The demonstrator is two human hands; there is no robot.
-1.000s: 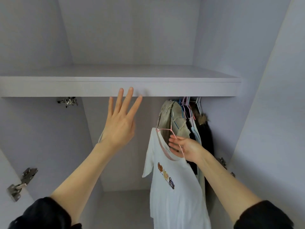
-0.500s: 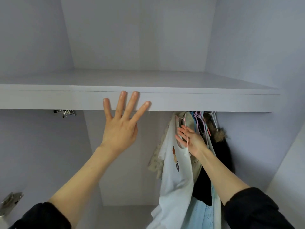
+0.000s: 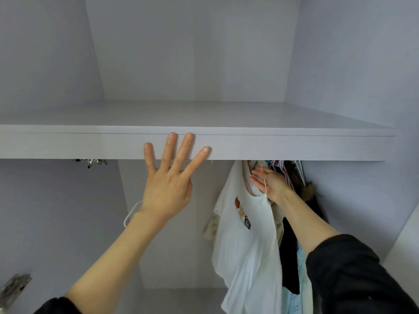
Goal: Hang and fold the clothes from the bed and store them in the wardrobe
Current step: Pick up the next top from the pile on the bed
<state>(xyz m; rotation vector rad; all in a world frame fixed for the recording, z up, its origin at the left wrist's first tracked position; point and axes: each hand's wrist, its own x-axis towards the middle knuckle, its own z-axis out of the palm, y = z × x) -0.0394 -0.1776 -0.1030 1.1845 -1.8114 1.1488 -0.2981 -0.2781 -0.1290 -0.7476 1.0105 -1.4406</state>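
Observation:
A white T-shirt [image 3: 247, 241] with small printed figures hangs on a pink wire hanger [image 3: 264, 184] inside the wardrobe. My right hand [image 3: 268, 181] is up under the shelf at the shirt's neckline, its fingers curled around the hanger wire. The hook and the rail are hidden behind the shelf edge. My left hand [image 3: 169, 177] is spread flat, fingertips pressed against the front edge of the white shelf [image 3: 294, 147].
Several other garments [image 3: 292, 264] hang packed on coloured hangers at the right, among them a dark coat and a pale blue piece. A white empty hanger [image 3: 130, 215] shows behind my left wrist. Metal hinges [image 3: 13, 286] sit at the left wall.
My right hand has lifted the T-shirt on its hanger up to just under the shelf, beside the other clothes. My left hand has risen until its fingertips rest on the shelf edge.

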